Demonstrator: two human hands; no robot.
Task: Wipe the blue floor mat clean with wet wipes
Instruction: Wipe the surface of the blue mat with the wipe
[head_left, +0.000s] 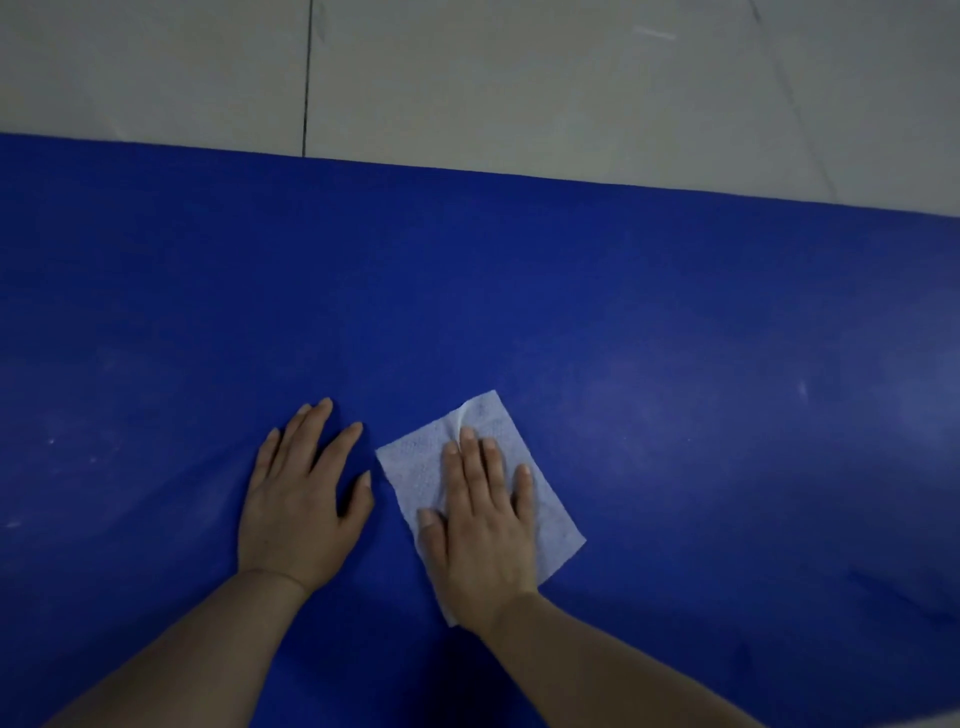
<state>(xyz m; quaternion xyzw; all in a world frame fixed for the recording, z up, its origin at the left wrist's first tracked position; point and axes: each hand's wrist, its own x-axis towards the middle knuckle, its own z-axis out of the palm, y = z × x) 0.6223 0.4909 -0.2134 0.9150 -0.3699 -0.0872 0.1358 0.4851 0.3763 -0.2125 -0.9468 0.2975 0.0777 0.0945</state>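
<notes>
Fingers (470, 457) of the right hand (480, 525) were laid straight and close together on a white wet wipe (410, 462), pressing it flat against the blue floor mat (467, 270); nothing was gripped. Fingers of the left hand (298, 499) were spread and relaxed, resting directly on the mat just left of the wipe, apart from it. The wipe was seen as a thin, roughly rectangular sheet with a faint embossed texture, set at a slant, with a small crease raised near its far corner. The mat was shown as a smooth, slightly glossy sheet filling the near part of the view; its far edge met a pale tiled floor (519, 78) crossed by a dark joint line. Pale hazy smears and a few small specks were visible at the left and right of the mat, so much of the surface was judged not yet cleaned. Bunching or folding of so thin a sheet was judged likely if it were pushed under uneven pressure, starting from the crease. Slipping of the bracing palm on a dampened surface was considered possible.
</notes>
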